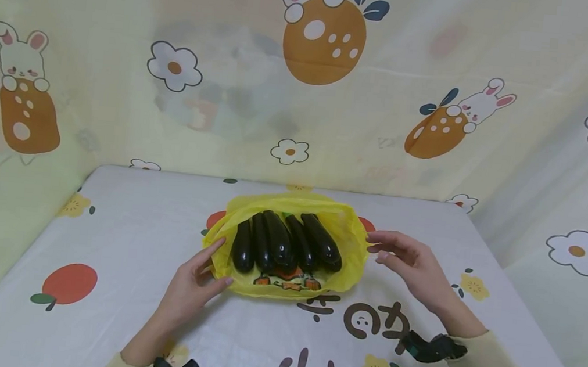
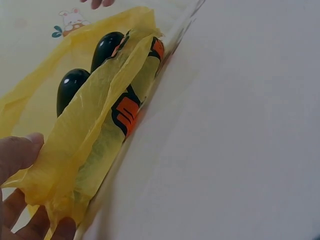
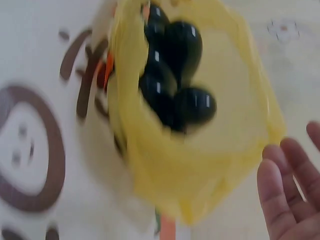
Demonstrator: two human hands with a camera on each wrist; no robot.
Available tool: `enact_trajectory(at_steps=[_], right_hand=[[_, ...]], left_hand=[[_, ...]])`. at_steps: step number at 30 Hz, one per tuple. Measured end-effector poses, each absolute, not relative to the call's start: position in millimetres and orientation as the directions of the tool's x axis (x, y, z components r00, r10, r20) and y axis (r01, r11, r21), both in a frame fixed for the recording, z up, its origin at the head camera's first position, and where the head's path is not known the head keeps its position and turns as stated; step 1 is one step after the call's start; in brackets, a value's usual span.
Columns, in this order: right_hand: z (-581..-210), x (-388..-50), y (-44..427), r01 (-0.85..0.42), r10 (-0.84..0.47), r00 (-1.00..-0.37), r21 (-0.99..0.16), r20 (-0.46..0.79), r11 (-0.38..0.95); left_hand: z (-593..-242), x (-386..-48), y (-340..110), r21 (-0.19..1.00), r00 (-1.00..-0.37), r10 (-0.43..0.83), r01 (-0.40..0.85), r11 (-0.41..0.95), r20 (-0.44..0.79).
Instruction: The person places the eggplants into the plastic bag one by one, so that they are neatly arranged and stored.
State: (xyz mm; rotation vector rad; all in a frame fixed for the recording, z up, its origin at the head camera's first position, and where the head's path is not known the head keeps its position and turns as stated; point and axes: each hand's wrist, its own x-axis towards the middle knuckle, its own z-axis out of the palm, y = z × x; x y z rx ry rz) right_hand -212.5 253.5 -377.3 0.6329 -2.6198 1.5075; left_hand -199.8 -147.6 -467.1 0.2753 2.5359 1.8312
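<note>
Several dark, glossy eggplants [image 1: 278, 243] lie side by side inside a thin yellow plastic bag [image 1: 352, 264], whose mouth faces my side. At the bag's left rim is my left hand [image 1: 192, 282], thumb and fingers spread apart around the corner of the film. In the left wrist view the thumb [image 2: 22, 155] lies by the bag's edge, with fingertips below it. My right hand [image 1: 412, 269] is beside the bag's right edge, fingers extended and holding nothing. The right wrist view has its fingers [image 3: 272, 187] close to the film; contact there is hard to tell.
Under the bag is a table with a white cloth [image 1: 143, 223] printed with fruit, flowers and dark lettering. A pale curtain [image 1: 226, 119] with rabbit and flower prints hangs behind and along the sides. Dark straps [image 1: 434, 348] sit on both wrists.
</note>
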Motion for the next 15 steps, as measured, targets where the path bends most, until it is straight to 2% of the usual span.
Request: enact_trajectory(at_steps=[9,15], right_hand=[[-391.3,-220.7,311.6,-0.266,-0.275,-0.951,-0.832,0.143,0.487],[-395.0,-220.9,323.5,-0.224,-0.262,-0.96,-0.821,0.094,0.525]], left_hand=[[-469.1,-200.0,-149.5,0.941,-0.983,0.141,0.153,0.301,0.114],[-468.6,-201.1,-151.1,0.936,-0.982,0.151,0.157,0.315,0.114]])
